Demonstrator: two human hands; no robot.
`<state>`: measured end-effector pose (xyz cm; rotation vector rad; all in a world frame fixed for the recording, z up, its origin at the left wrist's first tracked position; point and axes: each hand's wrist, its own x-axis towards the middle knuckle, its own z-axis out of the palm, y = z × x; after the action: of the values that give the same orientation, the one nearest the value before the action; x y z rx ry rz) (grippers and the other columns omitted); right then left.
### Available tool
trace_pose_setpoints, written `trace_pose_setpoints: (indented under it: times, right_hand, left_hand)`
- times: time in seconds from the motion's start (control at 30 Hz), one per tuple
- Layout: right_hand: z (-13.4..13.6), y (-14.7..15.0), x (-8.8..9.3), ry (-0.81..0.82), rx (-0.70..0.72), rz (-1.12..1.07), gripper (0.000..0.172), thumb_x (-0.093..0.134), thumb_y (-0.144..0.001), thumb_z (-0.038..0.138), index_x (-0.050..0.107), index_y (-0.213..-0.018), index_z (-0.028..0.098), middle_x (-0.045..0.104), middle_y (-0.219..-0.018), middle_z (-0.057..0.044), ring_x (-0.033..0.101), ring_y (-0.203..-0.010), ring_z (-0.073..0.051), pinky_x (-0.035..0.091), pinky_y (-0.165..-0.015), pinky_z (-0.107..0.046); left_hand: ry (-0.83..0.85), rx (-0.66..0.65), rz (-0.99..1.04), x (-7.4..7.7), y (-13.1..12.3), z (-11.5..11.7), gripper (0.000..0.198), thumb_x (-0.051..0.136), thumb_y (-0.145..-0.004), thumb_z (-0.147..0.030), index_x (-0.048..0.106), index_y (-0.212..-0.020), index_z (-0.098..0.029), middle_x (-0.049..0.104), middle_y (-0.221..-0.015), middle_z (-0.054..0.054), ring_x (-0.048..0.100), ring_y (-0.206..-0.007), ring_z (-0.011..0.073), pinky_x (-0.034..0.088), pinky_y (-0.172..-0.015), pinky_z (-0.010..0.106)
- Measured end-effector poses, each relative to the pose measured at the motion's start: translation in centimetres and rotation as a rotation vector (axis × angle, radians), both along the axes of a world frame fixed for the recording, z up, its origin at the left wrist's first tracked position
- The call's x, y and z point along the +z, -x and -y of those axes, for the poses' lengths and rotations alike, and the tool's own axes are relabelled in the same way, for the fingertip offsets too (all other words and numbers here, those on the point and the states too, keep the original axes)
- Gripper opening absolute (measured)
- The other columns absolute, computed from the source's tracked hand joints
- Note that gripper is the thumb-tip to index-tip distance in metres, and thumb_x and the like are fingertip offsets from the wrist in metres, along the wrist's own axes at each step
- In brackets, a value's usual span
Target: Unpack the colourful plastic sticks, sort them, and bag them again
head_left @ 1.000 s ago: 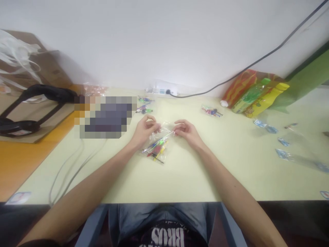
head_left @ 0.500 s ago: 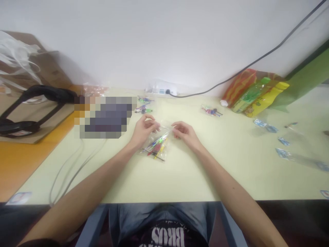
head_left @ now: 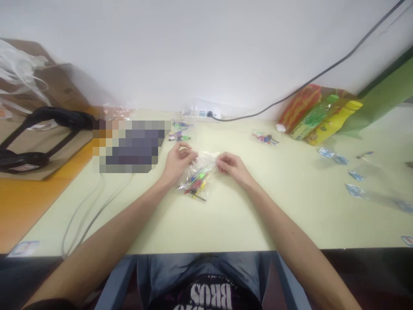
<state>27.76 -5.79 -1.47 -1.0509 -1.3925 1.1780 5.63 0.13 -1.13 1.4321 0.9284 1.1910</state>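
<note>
A clear plastic bag (head_left: 197, 177) lies on the table between my hands, with thin coloured pieces inside in blue, green, red and yellow, and a dark thin stick across its near end. My left hand (head_left: 180, 162) is closed in a pinch at the bag's upper left edge. At the upper right corner, the fingers of my right hand (head_left: 232, 166) are pinched on the film. The bag's far edge spans the gap between both sets of fingertips.
Small bags of coloured pieces (head_left: 179, 136) lie behind my left hand; another bag (head_left: 265, 138) is farther right. Drink bottles (head_left: 318, 120) stand at the back right, near blue-white packets (head_left: 355, 190). A blurred-out block (head_left: 135, 148), a cable (head_left: 93, 211) and a black frame (head_left: 48, 142) are left.
The bag's far end is spread wider and shows more film between my fingers. My left hand has shifted slightly left; my right hand has hardly moved.
</note>
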Motion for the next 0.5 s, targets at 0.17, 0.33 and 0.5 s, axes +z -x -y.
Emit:
trace_pose_setpoints:
  times: [0.17,0.33,0.5]
  right_hand:
    - [-0.1,-0.4,-0.2,-0.026,0.030,-0.081,0.033,0.075,-0.084,0.052,0.064,-0.084,0.021,0.063,-0.067,0.001,0.056,-0.062,-0.015,0.045,-0.063,-0.029]
    - [-0.1,-0.4,-0.3,-0.004,0.006,-0.084,0.031,0.075,-0.084,0.050,0.064,-0.083,0.021,0.064,-0.065,0.001,0.057,-0.062,-0.015,0.045,-0.062,-0.029]
    - [-0.1,-0.4,-0.4,0.005,-0.013,-0.077,0.032,0.076,-0.082,0.050,0.064,-0.082,0.021,0.063,-0.065,0.001,0.057,-0.061,-0.015,0.046,-0.062,-0.029]
  left_hand:
    - [0.025,0.014,0.013,-0.1,0.1,-0.1,0.040,0.081,-0.077,-0.033,0.052,-0.102,-0.022,0.072,-0.079,0.000,0.066,-0.066,0.0142,0.051,-0.061,0.025]
    - [0.110,-0.116,0.021,-0.6,0.5,-0.7,0.046,0.077,-0.082,-0.045,0.057,-0.117,-0.022,0.072,-0.090,0.004,0.064,-0.067,0.0134,0.050,-0.065,0.027]
    - [0.082,-0.129,-0.096,-0.9,0.7,-1.1,0.038,0.073,-0.086,-0.053,0.067,-0.098,-0.017,0.068,-0.081,0.004,0.057,-0.065,0.0125,0.043,-0.062,0.027]
